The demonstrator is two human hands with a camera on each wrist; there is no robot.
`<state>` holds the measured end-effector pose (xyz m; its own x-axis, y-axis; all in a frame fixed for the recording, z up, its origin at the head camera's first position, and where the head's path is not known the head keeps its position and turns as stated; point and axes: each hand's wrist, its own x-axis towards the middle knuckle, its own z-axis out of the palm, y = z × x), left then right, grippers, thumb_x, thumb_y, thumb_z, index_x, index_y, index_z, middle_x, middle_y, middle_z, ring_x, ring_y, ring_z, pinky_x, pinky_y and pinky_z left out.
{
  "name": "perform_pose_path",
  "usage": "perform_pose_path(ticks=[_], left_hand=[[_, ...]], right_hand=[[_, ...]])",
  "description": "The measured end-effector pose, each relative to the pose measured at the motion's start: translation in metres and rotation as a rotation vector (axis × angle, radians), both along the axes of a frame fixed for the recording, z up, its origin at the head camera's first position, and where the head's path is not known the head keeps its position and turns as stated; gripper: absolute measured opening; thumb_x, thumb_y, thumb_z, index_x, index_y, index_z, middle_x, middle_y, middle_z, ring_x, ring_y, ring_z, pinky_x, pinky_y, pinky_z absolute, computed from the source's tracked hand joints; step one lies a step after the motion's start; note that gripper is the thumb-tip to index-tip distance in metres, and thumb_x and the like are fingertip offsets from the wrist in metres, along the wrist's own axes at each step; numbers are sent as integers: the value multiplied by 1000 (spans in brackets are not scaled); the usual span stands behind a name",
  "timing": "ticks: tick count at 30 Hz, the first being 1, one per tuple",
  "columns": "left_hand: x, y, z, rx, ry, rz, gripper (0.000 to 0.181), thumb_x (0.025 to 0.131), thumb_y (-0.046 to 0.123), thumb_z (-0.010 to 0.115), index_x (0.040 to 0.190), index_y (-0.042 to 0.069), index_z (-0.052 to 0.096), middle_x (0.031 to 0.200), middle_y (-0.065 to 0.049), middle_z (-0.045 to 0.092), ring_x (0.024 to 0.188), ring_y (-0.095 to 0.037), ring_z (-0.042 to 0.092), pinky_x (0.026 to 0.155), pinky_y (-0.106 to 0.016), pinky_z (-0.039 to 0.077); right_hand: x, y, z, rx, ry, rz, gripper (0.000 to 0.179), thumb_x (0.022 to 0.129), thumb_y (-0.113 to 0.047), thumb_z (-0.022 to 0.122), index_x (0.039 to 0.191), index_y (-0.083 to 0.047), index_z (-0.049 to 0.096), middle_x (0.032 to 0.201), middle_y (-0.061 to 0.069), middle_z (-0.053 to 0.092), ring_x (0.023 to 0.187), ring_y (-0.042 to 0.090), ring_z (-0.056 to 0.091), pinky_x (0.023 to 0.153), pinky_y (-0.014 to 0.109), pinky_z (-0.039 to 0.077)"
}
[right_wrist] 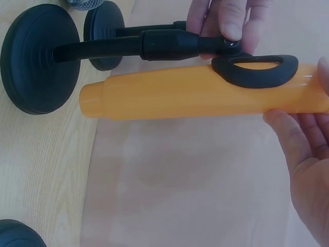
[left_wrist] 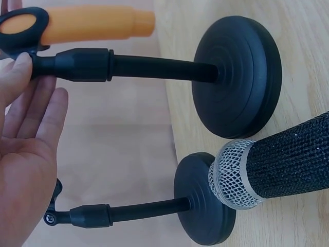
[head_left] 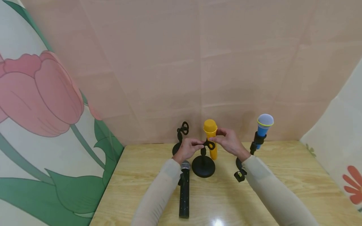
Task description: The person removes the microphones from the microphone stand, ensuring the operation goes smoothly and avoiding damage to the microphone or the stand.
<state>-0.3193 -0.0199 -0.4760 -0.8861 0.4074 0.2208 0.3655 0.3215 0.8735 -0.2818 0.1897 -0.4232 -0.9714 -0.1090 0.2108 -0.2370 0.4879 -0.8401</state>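
My right hand (head_left: 229,142) holds an orange toy microphone (head_left: 210,126) upright near its head, between thumb and fingers. Right beside it stands a black microphone stand (head_left: 203,168) with a round base on the table. My left hand (head_left: 187,148) pinches the top of this stand, just below its clip (right_wrist: 257,84). In the right wrist view, the clip's loop overlaps the microphone's body, with orange showing through the opening. The microphone's narrower tail end (right_wrist: 92,100) hangs level with the stand's pole.
A black glittery microphone (head_left: 184,194) with a silver mesh head lies left of centre. Behind it is another black stand (left_wrist: 205,198), its clip free. At right, a blue microphone (head_left: 263,130) sits in a third stand. A beige cloth wall (head_left: 158,78) borders the table's back.
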Motion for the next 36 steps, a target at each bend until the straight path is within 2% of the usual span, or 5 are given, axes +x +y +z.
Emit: perform_pose_path(ticks=[5, 14, 25, 36], left_hand=[[0, 0, 1, -1, 8, 0, 15, 88, 8, 76, 102, 6, 80, 96, -4, 75, 83, -6, 66, 74, -20, 54], [0, 0, 3, -13, -29, 10, 16, 89, 9, 76, 104, 7, 79, 95, -2, 75, 83, -7, 67, 76, -23, 56], [1, 0, 0, -8, -43, 5, 16, 89, 10, 76, 104, 8, 80, 97, 0, 75, 86, -5, 66, 77, -22, 55], [0, 1, 2, -6, 7, -13, 16, 89, 4, 74, 105, 5, 79, 97, -2, 75, 86, -9, 67, 77, -23, 56]], right_hand=[[1, 1, 2, -12, -3, 7, 44, 89, -26, 78, 122, 1, 66, 116, 18, 69, 113, 38, 62, 96, 56, 49], [-1, 2, 4, -24, -20, 21, 47, 90, -29, 77, 125, 0, 64, 119, 19, 68, 111, 38, 62, 96, 55, 49], [0, 0, 13, 3, 31, 25, 47, 91, -26, 76, 126, 2, 63, 121, 21, 67, 115, 40, 60, 94, 55, 51], [0, -3, 27, 13, 61, 31, 43, 92, -22, 75, 125, 2, 64, 120, 21, 67, 117, 41, 58, 104, 63, 39]])
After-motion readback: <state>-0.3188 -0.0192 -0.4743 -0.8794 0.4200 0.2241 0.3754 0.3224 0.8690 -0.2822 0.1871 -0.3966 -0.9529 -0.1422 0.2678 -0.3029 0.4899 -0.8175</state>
